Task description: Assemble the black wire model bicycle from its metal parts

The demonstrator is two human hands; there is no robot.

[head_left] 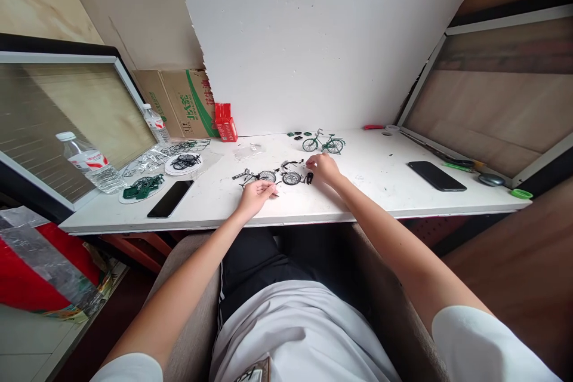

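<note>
My left hand [258, 197] is closed in a pinch near the table's front edge, with a small thin black part [276, 194] at its fingertips. Just beyond it lies a partly built black model bicycle [264, 176]. To its right are a loose black wheel [292, 178] and a small black piece [309, 178]. My right hand [322, 168] rests by these parts, fingers bent together; whatever they hold is too small to make out. A green model bicycle [323, 142] stands behind my right hand.
At the left are two water bottles [96, 165], green parts [142, 187], black parts on a white disc [185, 162] and a phone [171, 199]. Another phone [436, 176] lies right, near tools. A white board [322, 59] stands behind, beside a red box [226, 123].
</note>
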